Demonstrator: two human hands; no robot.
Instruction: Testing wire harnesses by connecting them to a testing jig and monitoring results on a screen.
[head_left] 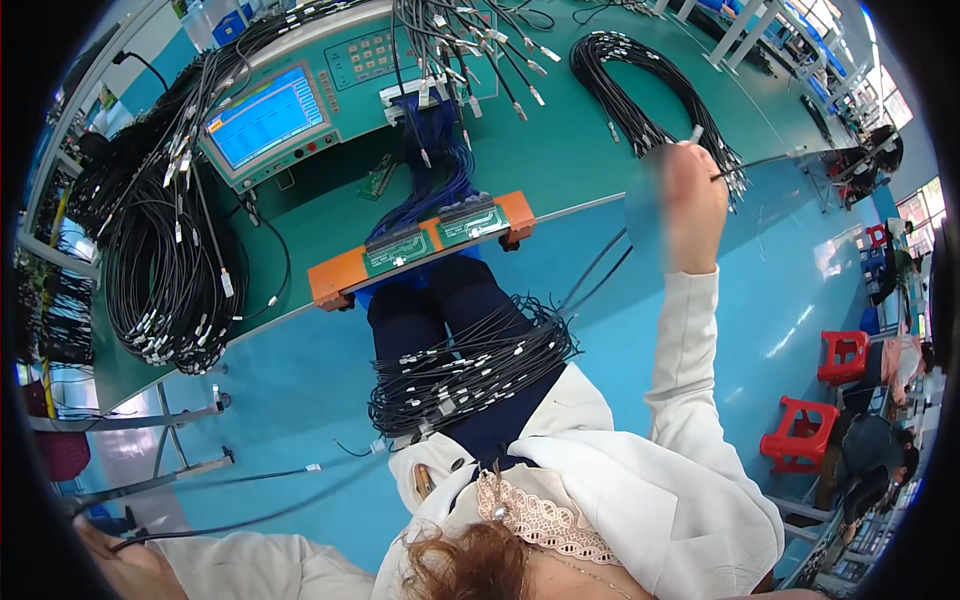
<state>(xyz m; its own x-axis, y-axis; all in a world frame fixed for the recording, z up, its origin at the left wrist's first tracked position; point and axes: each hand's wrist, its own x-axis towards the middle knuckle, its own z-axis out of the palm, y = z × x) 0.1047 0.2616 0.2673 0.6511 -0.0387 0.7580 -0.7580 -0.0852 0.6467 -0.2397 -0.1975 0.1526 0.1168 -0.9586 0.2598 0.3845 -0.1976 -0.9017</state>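
My right hand [697, 205] is raised at the bench's right front edge, its fingers closed on a thin black cable. A white connector [697, 132] sticks up from its fingertips, and a cable end [758, 162] reaches out to the right. Far out at the lower left, my left hand [125, 565] is closed around a black cable [270, 510] that runs back toward my lap; its fingertips are partly cut off by the rim. Across my thighs lies a thick bundle of black cables [470, 375] with white tags. A blurred patch hides part of my right hand.
An orange test fixture [335, 280] with green circuit boards sits at the bench edge, wired in blue to a tester [350, 75] with a lit screen. Coiled cable bundles [170, 270] hang at left; another bundle [605, 75] lies at right. Red stools [800, 432] stand on the floor.
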